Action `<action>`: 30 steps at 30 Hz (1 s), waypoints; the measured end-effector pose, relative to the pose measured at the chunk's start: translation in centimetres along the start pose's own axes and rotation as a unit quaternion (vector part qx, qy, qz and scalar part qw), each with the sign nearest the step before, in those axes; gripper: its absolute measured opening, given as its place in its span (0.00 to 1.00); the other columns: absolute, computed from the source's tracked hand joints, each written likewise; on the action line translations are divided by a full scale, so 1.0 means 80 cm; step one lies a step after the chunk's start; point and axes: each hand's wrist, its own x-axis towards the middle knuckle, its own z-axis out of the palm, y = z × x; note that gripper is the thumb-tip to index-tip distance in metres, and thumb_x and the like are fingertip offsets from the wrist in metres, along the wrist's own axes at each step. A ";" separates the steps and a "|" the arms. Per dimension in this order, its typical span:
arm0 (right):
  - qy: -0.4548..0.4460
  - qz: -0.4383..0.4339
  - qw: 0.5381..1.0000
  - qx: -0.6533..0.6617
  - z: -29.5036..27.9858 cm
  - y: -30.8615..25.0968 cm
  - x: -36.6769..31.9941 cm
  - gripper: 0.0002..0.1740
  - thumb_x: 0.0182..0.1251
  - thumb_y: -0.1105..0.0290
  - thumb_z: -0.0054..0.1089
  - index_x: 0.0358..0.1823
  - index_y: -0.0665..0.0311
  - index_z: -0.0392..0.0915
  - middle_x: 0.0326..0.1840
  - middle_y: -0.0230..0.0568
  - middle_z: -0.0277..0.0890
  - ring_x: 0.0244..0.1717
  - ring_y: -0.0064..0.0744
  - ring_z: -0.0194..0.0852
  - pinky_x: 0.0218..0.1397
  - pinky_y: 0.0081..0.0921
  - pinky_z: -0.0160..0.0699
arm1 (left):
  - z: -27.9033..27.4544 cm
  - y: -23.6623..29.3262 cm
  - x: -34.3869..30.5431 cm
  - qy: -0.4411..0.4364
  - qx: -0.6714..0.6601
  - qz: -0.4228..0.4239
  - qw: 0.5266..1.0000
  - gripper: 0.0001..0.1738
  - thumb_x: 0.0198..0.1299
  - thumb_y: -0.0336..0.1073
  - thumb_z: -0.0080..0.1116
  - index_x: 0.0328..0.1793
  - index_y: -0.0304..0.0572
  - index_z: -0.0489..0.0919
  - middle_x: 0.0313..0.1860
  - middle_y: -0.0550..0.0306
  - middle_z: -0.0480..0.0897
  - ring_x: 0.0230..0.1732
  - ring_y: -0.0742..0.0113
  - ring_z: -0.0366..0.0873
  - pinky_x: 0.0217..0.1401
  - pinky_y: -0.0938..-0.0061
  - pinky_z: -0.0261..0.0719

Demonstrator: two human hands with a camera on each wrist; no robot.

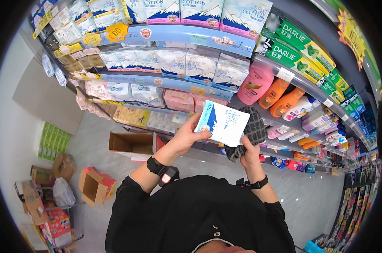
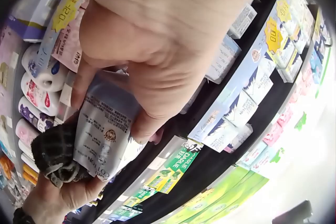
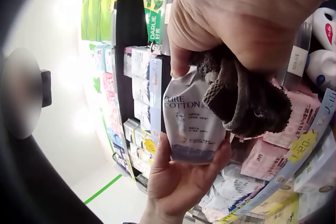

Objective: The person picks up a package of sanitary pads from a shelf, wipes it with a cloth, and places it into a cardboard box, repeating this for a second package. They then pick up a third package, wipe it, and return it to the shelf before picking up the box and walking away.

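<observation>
A white and blue pack of sanitary pads [image 1: 221,125], printed "Pure Cotton" and "410", is held up in front of the shelves. My left hand [image 1: 186,135] grips one end, thumb across the printed face; in the left wrist view the thumb and fingers clasp both sides of the pack [image 2: 107,124]. At the opposite end, my right hand [image 1: 251,154] holds a dark checkered cloth [image 1: 255,125], bunched up, with its thumb at the pack's corner. In the right wrist view the cloth [image 3: 252,100] overlaps one side of the pack [image 3: 186,121].
Shelves ahead carry rows of similar packs [image 1: 199,65]. To the right stand a pink bottle [image 1: 256,83], orange bottles [image 1: 273,93] and green Darlie toothpaste boxes [image 1: 294,36]. An open carton [image 1: 132,143] sits below the shelf, another carton [image 1: 96,185] on the floor at left.
</observation>
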 end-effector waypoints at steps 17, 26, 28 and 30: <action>0.090 -0.006 0.996 0.028 -0.043 -0.011 -0.039 0.24 0.65 0.72 0.54 0.62 0.67 0.64 0.57 0.46 0.72 0.55 0.42 0.74 0.57 0.39 0.76 | -0.020 0.088 0.087 0.001 -0.030 0.184 0.982 0.44 0.54 0.25 0.64 0.76 0.42 0.53 0.60 0.58 0.73 0.57 0.70 0.72 0.58 0.74 0.73; 0.082 0.012 0.996 0.027 -0.060 -0.004 -0.042 0.25 0.62 0.73 0.57 0.62 0.66 0.65 0.56 0.44 0.72 0.55 0.41 0.74 0.57 0.39 0.76 | -0.021 0.103 0.112 0.034 -0.011 0.179 0.983 0.33 0.59 0.31 0.61 0.70 0.41 0.61 0.56 0.54 0.76 0.55 0.61 0.76 0.56 0.62 0.77; 0.077 0.024 0.996 0.036 -0.059 -0.005 -0.042 0.27 0.61 0.72 0.60 0.62 0.65 0.65 0.57 0.43 0.72 0.56 0.40 0.73 0.58 0.39 0.75 | -0.018 0.106 0.111 0.047 -0.002 0.176 0.983 0.32 0.59 0.31 0.60 0.69 0.40 0.62 0.55 0.53 0.76 0.54 0.61 0.77 0.55 0.62 0.77; 0.081 0.022 0.996 0.030 -0.054 -0.006 -0.042 0.27 0.61 0.72 0.59 0.62 0.66 0.65 0.57 0.43 0.72 0.56 0.40 0.73 0.58 0.39 0.74 | -0.014 0.109 0.110 0.060 0.007 0.170 0.984 0.30 0.60 0.31 0.59 0.68 0.40 0.63 0.55 0.53 0.77 0.53 0.61 0.77 0.54 0.62 0.78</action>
